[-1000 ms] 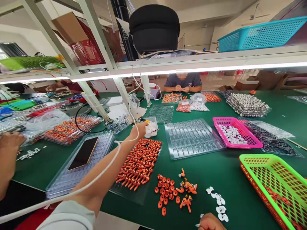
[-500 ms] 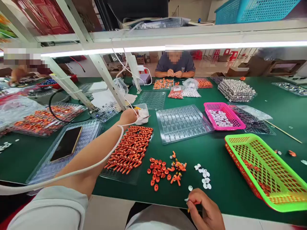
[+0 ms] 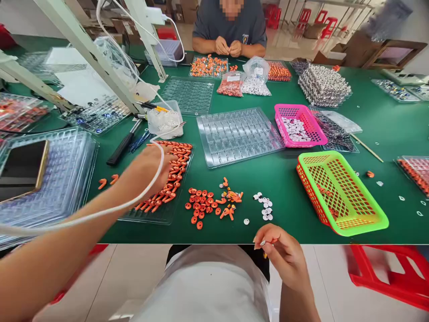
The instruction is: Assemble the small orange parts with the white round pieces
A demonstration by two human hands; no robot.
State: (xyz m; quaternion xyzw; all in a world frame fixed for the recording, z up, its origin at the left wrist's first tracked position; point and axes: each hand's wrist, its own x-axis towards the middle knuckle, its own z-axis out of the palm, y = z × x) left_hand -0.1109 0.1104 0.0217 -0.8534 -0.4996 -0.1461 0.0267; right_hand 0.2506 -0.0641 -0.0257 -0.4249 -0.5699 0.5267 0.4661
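My left hand is over the tray of orange earbud shells, which lie in close rows. A white cable crosses the hand, and its fingers are blurred and partly hidden. Near the table's front edge my right hand pinches a small orange earbud part with a pale bit at its end. Between the hands lie loose orange round caps, orange earbud stems with yellow bits and small white oval pieces.
A clear tub and a black-handled hammer are beyond my left hand. An empty clear tray, a pink basket and a green basket stand further right. A phone rests on stacked trays. A co-worker sits opposite.
My left hand has drawn back from the clear tub to the tray of orange shells. The view has tilted down. My right hand still pinches the small part.
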